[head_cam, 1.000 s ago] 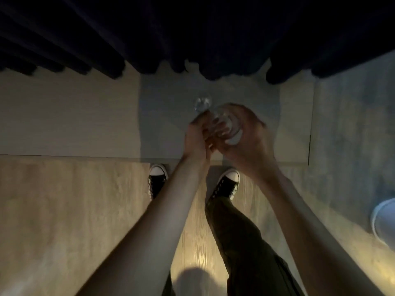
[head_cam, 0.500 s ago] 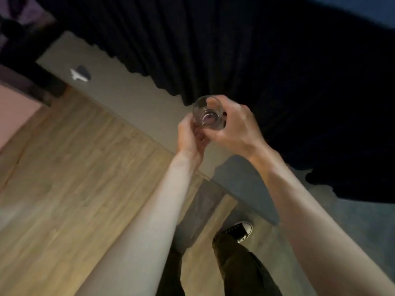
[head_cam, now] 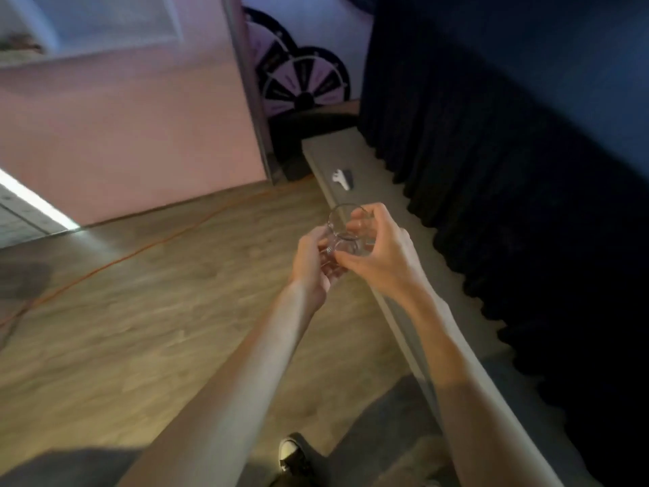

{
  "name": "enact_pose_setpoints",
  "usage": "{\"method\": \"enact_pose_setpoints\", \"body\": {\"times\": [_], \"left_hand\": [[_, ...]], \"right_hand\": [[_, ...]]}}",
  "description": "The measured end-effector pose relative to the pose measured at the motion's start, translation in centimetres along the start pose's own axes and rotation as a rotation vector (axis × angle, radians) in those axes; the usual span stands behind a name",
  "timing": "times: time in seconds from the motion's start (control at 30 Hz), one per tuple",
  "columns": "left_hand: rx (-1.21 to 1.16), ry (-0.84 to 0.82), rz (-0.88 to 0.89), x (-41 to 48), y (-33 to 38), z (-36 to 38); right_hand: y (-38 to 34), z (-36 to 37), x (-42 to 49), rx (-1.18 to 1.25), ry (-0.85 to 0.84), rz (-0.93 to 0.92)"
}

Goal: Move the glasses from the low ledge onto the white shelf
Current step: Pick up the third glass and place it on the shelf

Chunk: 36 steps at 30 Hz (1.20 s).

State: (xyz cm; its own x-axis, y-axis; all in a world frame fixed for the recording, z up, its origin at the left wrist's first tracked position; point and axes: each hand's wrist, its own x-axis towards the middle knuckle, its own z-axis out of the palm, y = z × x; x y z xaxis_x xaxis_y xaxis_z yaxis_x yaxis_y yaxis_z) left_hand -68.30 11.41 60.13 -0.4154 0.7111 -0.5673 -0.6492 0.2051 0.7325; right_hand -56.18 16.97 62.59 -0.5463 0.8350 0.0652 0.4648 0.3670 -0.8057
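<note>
A clear drinking glass (head_cam: 342,223) is held up in front of me, above the edge of the low grey ledge (head_cam: 397,219). My left hand (head_cam: 310,265) wraps its lower left side. My right hand (head_cam: 381,254) grips it from the right, with fingers curled over the rim. The hands touch around the glass and hide most of it. I cannot tell whether a second glass sits inside or behind them. No white shelf can be made out.
A dark pleated curtain (head_cam: 509,170) hangs along the ledge on the right. A small white object (head_cam: 340,179) lies on the ledge further ahead. A pink wall (head_cam: 123,135), a round wheel board (head_cam: 305,82), an orange cable (head_cam: 140,251) on the wooden floor and my shoe (head_cam: 289,451) also show.
The glass has been lifted off the ledge in both hands. My view has swung left from straight down at the ledge to along it, toward the pink wall.
</note>
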Motion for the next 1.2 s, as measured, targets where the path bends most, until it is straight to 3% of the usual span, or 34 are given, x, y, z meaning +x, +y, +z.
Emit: {"method": "enact_pose_setpoints", "body": {"times": [0.4,0.73,1.2], "left_hand": [[-0.187,0.273,0.237,2.0,22.5,-18.2],[-0.353,0.479,0.318,9.8,37.0,-25.0],[-0.498,0.578,0.445,18.8,51.6,-36.0]], "right_hand": [[-20.4,16.8,15.2,0.138,-0.286,-0.298],[-29.5,27.2,32.3,0.257,-0.515,-0.442],[-40.5,41.5,48.2,0.208,-0.721,-0.601]]}}
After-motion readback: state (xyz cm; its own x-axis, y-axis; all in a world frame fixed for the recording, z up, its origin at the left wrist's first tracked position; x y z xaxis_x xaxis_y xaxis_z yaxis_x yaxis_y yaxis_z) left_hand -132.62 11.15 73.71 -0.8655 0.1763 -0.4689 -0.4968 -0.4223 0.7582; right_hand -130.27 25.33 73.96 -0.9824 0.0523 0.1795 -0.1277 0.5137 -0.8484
